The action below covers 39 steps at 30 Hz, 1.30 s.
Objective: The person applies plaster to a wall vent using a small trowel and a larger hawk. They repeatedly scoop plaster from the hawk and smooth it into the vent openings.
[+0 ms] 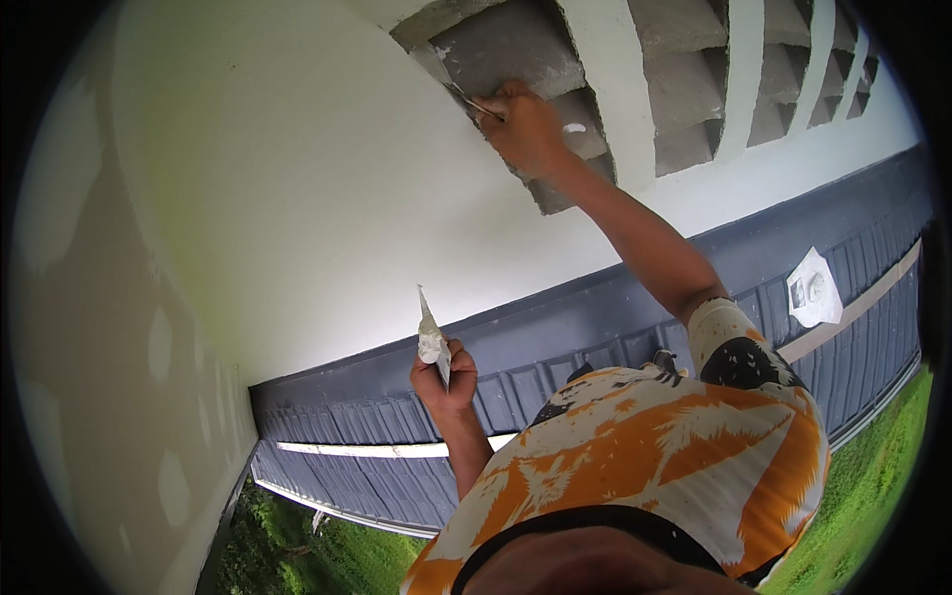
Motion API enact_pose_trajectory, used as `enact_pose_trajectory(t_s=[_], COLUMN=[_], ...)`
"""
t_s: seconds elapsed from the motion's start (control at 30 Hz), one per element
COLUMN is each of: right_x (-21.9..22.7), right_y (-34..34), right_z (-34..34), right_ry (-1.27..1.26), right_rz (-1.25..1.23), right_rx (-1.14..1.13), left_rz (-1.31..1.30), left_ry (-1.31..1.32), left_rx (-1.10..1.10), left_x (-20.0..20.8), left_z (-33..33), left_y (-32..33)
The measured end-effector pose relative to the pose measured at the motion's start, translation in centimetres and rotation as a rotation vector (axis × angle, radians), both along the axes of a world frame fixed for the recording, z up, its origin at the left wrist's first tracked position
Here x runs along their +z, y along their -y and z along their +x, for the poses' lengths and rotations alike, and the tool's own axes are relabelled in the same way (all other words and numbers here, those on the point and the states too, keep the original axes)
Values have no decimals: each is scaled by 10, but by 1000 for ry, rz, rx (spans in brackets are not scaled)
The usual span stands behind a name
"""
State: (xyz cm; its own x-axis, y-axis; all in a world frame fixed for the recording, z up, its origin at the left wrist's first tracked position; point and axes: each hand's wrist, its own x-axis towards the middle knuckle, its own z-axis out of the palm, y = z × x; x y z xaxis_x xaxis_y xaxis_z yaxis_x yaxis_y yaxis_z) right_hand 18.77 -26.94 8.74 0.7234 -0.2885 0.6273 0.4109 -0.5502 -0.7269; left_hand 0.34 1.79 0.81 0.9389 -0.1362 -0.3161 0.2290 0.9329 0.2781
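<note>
Thin, tapering blade (426, 313), lumpy with whitish paste (432, 347); in left hand (457, 383)

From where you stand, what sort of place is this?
Probably a building's exterior at roof level: dark roof tiles below, a white wall with recessed openings, green grass beyond.

The putty (432, 341) is off-white, the roof (357, 424) blue-grey, the shirt (645, 446) patterned in orange, white and black.
</note>
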Motion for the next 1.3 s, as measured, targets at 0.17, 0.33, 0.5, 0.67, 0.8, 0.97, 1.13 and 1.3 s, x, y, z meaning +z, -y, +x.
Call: enact_pose_trajectory(t_s=[0.17, 0.33, 0.5, 0.67, 0.8, 0.97, 1.13, 1.3], right_x=[-19, 15, -33, -35, -2, -31, -29, -2], right_y=[3, 1, -14, -11, -18, -17, -4, -8], right_z=[-5, 20, 7, -3, 19, 11, 4, 38], right_ry=[119, 378, 334, 371, 487, 379, 447, 521], right_rz=[85, -7, -140, 8, 79, -152, -111, -90], right_rx=[2, -143, -166, -161, -170, -152, -163, -128], left_rz=[-2, 36, 10, 40, 57, 48, 106, 11], left_ry=[-7, -26, 4, -13, 32, 45, 32, 96], left_rx=[75, 119, 149, 164, 127, 113, 164, 109], left_x=[0, 2, 7, 5, 10, 17, 9, -7], left_z=[-13, -22, -29, -27, -17, -17, -25, -23], left_y=[13, 21, 30, 28, 42, 66, 78, 87])
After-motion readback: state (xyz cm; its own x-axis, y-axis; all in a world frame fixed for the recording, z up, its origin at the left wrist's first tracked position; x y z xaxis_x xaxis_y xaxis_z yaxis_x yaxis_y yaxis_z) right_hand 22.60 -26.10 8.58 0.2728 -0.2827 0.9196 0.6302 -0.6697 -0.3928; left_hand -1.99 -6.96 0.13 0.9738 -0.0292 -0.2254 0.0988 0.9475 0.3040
